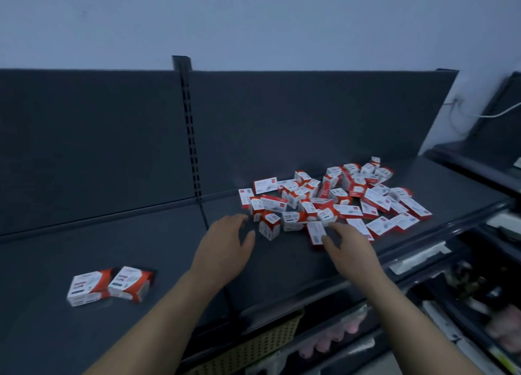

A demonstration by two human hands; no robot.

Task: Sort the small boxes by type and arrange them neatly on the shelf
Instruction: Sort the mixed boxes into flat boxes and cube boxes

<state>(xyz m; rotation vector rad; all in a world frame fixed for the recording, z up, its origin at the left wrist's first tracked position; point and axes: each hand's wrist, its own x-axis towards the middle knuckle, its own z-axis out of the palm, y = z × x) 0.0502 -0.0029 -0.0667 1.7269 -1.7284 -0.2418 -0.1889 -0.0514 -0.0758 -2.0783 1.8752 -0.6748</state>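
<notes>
A loose heap of several small white-and-red boxes [332, 200] lies on the right part of the dark grey shelf [158, 250]. Two chunkier white-and-red boxes [110, 286] sit side by side on the left part. My left hand [225, 242] hovers with relaxed, spread fingers just left of a cube-shaped box [269, 225] at the heap's near edge, holding nothing. My right hand [348, 245] reaches the heap's front, its thumb and fingers around a flat narrow box [315, 231]; whether they pinch it is unclear.
The shelf's dark back panel [310, 126] rises behind the heap, with a slotted upright post [190, 126]. Below the front edge sit a beige perforated basket [259, 343] and lower shelves with goods [473, 290]. A white cable [496, 114] hangs at the far right.
</notes>
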